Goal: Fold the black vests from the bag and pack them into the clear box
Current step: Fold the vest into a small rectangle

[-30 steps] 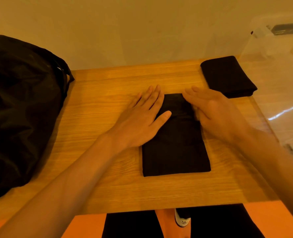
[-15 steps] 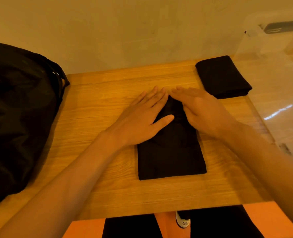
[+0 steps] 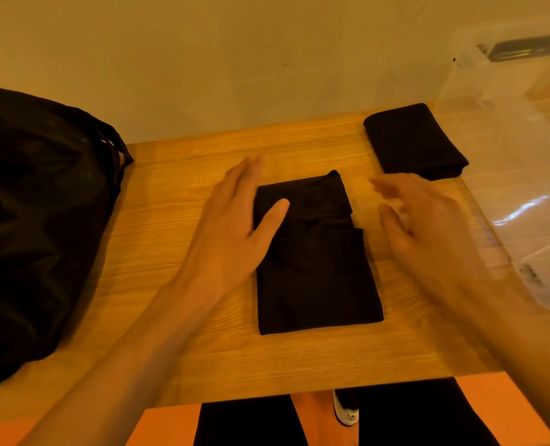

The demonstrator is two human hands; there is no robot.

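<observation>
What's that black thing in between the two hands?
In the head view, a folded black vest lies flat on the table between the left hand and the right hand; the left thumb touches it.

The right hand [image 3: 428, 233] is blurred; the bag [image 3: 35, 220] and clear box [image 3: 508, 140] run off the edges.

You get very little legible print here. At six o'clock, at the bottom of your view, the white shoe [image 3: 339, 408] carries a small dark trefoil-shaped logo [image 3: 350, 416], with no letters you can read beside it. At three o'clock, the clear box [image 3: 508, 140] bears a small dark printed label [image 3: 531, 274] on its wall, too blurred to read.
</observation>
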